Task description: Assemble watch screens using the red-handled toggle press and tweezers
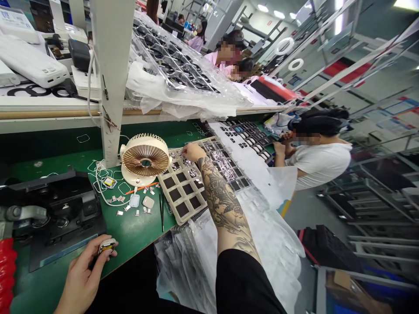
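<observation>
Low on the left, my left hand pinches a small white rounded case between thumb and fingers. A yellow and black part shows on the case's near side. My right hand reaches far forward over a beige compartment tray, at its back compartments. Its fingers are bent together, and whatever lies between them is too small to make out. Small pinkish-white pieces lie in some compartments near that hand. The tray's front compartments show dark bottoms.
A cream fan stands left of the tray. Small tabbed pieces, a white rounded cover, white loops and dark tweezers lie on the green bench. A black press fixture is at left. A co-worker sits at right.
</observation>
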The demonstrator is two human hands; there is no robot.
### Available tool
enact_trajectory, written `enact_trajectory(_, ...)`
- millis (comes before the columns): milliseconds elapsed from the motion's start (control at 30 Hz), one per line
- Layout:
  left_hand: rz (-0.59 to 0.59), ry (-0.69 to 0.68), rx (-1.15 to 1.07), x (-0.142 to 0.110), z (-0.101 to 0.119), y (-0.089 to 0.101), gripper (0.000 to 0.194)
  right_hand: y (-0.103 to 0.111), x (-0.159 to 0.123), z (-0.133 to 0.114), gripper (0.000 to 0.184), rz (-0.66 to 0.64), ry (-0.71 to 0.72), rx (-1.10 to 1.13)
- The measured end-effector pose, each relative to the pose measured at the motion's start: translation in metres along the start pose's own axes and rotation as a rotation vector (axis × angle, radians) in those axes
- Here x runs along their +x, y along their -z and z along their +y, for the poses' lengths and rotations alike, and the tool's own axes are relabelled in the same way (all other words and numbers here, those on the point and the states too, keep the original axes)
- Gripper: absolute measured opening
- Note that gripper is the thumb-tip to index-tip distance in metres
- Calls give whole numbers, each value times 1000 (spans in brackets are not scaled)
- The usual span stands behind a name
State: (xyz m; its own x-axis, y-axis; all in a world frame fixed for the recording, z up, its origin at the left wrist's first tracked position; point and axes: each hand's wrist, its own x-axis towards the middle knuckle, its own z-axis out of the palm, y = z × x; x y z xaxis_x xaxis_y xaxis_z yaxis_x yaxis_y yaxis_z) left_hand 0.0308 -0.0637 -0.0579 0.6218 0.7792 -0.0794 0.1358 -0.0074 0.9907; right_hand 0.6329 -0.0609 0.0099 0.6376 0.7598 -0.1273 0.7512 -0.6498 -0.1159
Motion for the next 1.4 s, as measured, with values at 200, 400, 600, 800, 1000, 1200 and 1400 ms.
enact_trajectory(200, 10, 12, 11, -2, -1, 0, 36, -8, 1, -15, 37, -97, 23, -131)
enact_trajectory(400, 2, 18, 6, -2, 1, 0, 34, -4, -10, -14, 36, -66, 59, -120)
enact_trajectory(600, -3, -2, -6, -2, -3, 0, 34, 13, -30, 3, 15, 62, 93, -50)
enact_trajectory(800, -4, -21, 42, -2, -5, 0, 33, 18, -40, 4, 22, 145, 98, 12)
enact_trajectory(1000, 22, -36, 57, -1, -4, -2, 33, 44, -32, -1, 17, -2, 178, 91)
enact_trajectory(1200, 12, -36, 88, 0, 0, -2, 33, 57, 15, -60, 32, 60, 245, 196)
enact_trajectory(1400, 5, 21, 79, 2, 8, 1, 38, 58, -14, -61, 43, 101, 260, 238)
